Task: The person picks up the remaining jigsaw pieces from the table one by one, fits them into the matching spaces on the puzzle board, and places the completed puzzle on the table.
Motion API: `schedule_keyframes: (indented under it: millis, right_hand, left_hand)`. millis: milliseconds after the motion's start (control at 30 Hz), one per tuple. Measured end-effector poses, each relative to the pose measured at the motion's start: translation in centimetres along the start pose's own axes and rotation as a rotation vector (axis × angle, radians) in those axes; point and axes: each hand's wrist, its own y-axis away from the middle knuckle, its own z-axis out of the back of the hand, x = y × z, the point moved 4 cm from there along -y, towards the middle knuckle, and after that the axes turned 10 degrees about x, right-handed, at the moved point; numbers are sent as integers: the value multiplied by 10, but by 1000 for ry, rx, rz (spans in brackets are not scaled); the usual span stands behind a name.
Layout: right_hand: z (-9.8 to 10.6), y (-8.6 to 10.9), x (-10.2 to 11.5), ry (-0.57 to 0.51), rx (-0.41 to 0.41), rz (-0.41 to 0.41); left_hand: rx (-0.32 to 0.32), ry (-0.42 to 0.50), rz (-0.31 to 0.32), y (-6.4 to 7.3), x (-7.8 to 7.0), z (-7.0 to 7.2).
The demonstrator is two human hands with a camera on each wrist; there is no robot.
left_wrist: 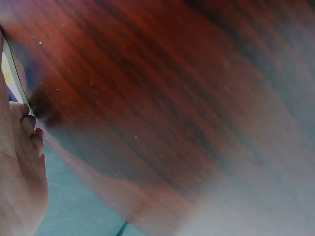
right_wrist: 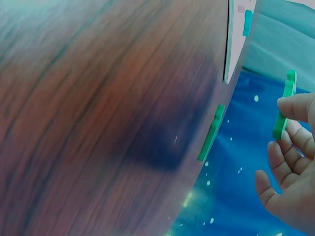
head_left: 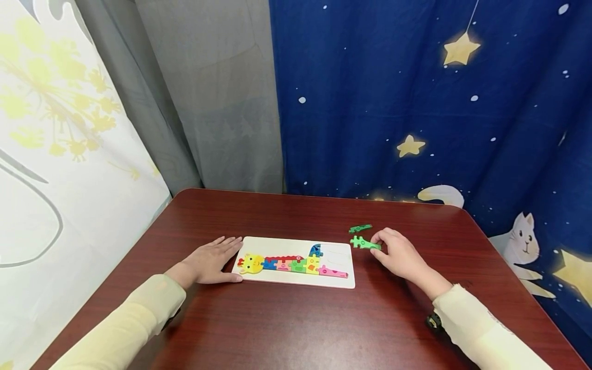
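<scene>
A white giraffe puzzle board lies on the table, with a yellow head and colourful interlocking pieces set in it. At its upper right, beside the blue piece, is an outlined bare area. My left hand rests at the board's left end, fingers straight and thumb along the near corner. Thumb and fingers of my right hand pinch a light green puzzle piece, held above the table just right of the board. In the right wrist view this green piece stands edge-on between thumb and fingers.
A darker green puzzle piece lies on the table just behind the held one. The reddish-brown wooden table ends at a grey curtain and a blue starry curtain. A white patterned cloth hangs at the left.
</scene>
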Motion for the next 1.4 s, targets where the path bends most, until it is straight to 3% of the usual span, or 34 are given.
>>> schedule_keyframes:
  millis: [967, 1400]
  right_hand:
    - [-38, -22, 42, -32, 131, 133]
    - [-51, -25, 50, -22, 172, 127]
  left_hand:
    - [19, 9, 7, 1, 0, 0]
    - [16, 20, -1, 1, -1, 2]
